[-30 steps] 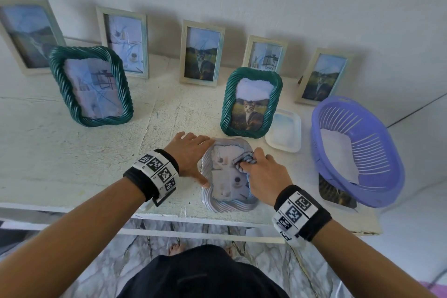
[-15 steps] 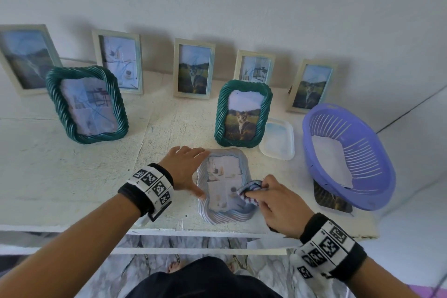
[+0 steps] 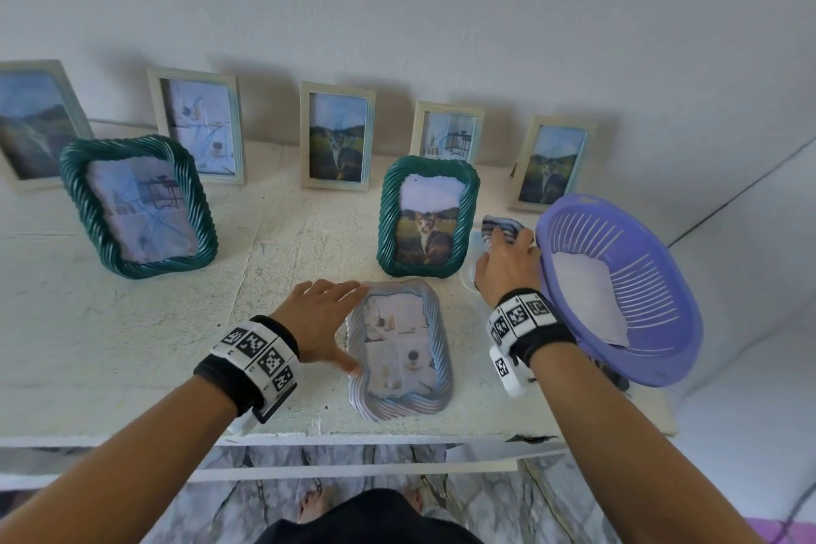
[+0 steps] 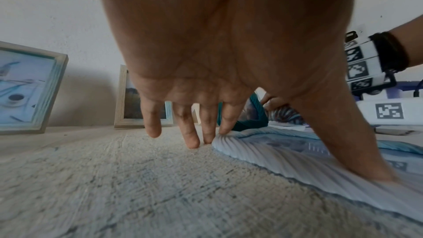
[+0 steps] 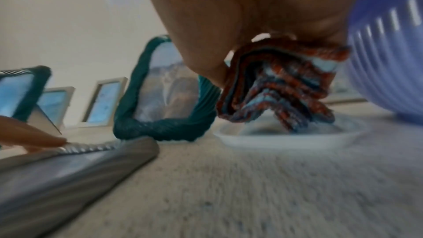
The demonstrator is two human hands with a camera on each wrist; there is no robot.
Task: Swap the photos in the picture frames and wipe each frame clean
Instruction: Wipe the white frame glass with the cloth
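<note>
shelf (image 3: 132, 345) | r hand (image 3: 508, 265) dips cloth (image 5: 281, 86) in dish (image 5: 286, 138) | basket (image 3: 662, 367): paper (image 3: 587, 296)

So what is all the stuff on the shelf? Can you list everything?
Wooden frames: five, pale, standing along the wall.
Green frames: two, dark green, standing in front of the wooden ones; the right one shows a cat.
Light blue frame: one, lying flat near the front edge.
Dish: one, white, between the right green frame and the basket.
Basket: one, purple, at the right end, tilted, with white paper inside.
Cloth: one, striped blue, held above the dish.
Shelf: one, white, rough.
Left hand: flat, fingers resting against the light blue frame's left edge.
Right hand: pinching the cloth.
</note>
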